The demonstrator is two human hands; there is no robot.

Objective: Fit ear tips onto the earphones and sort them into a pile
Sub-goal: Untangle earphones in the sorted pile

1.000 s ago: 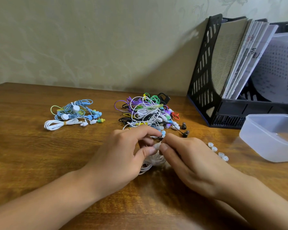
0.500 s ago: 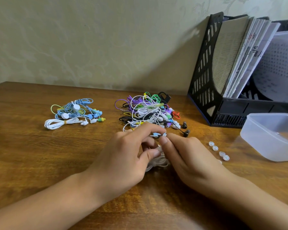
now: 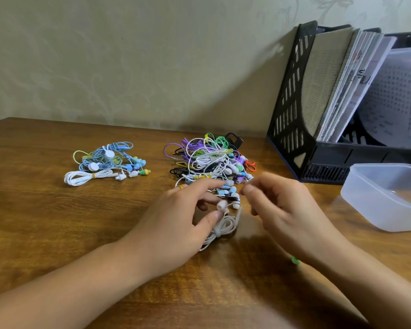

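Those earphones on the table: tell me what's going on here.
A person is fitting ear tips. The left hand holds a bundled white earphone; the right hand, blurred, is raised beside it. A small pile lies at left, a bigger tangled heap just behind the hands.

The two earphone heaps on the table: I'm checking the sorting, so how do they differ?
The left pile is small, mostly blue and white; the middle pile is bigger and mixes purple, green, white, black and orange. The left pile lies apart from both hands; the middle pile reaches the fingertips. Both are coiled earphones on the wooden table.
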